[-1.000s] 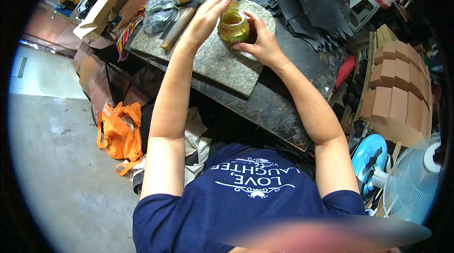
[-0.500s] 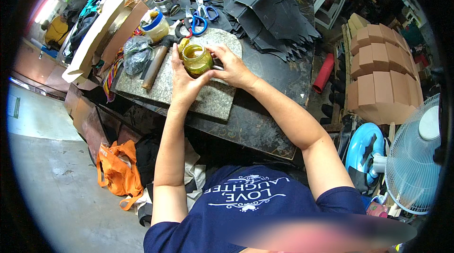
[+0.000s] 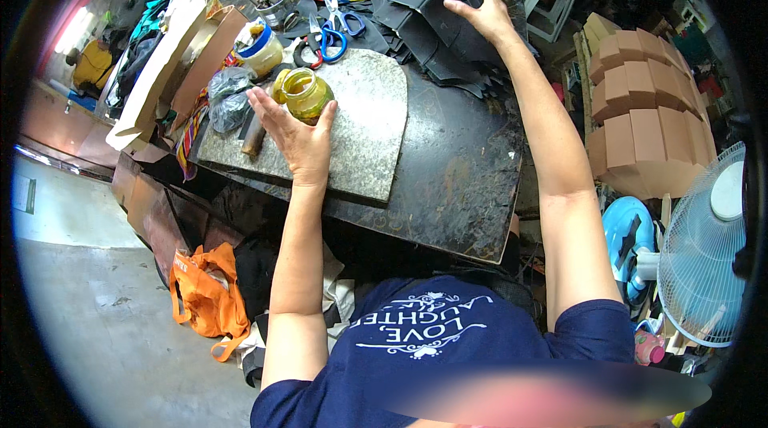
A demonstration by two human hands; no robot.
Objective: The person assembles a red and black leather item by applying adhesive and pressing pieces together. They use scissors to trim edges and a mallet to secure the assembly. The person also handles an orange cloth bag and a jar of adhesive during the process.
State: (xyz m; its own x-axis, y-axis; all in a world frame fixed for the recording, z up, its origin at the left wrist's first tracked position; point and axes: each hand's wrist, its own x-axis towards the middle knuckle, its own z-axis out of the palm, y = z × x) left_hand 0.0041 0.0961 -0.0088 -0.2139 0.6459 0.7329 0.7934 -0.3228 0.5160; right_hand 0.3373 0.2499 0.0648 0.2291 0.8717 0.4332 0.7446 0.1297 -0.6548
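Note:
An open glass jar (image 3: 307, 98) of yellowish-green stuff stands on the grey stone slab (image 3: 364, 120). My left hand (image 3: 296, 136) is beside its near side, fingers stretched and thumb apart; whether it touches the glass I cannot tell. Above the stack of black cut sheets (image 3: 428, 16) my right hand (image 3: 482, 16) reaches out with spread fingers and holds nothing. Left of the jar, a hammer-like tool with a brown handle (image 3: 253, 142) lies on the slab, mostly hidden behind my left hand.
Blue-handled scissors (image 3: 334, 44) lie behind the slab, near a blue-rimmed tub (image 3: 261, 54) and a grey plastic bag (image 3: 230, 96). Brown folded pieces (image 3: 652, 108) are stacked at the right, beyond the dark table's edge (image 3: 502, 248). A fan (image 3: 704, 260) stands nearer me.
My right hand has left the jar and swung far right to above the black sheets. The left hand has loosened around the jar, which sits slightly further left.

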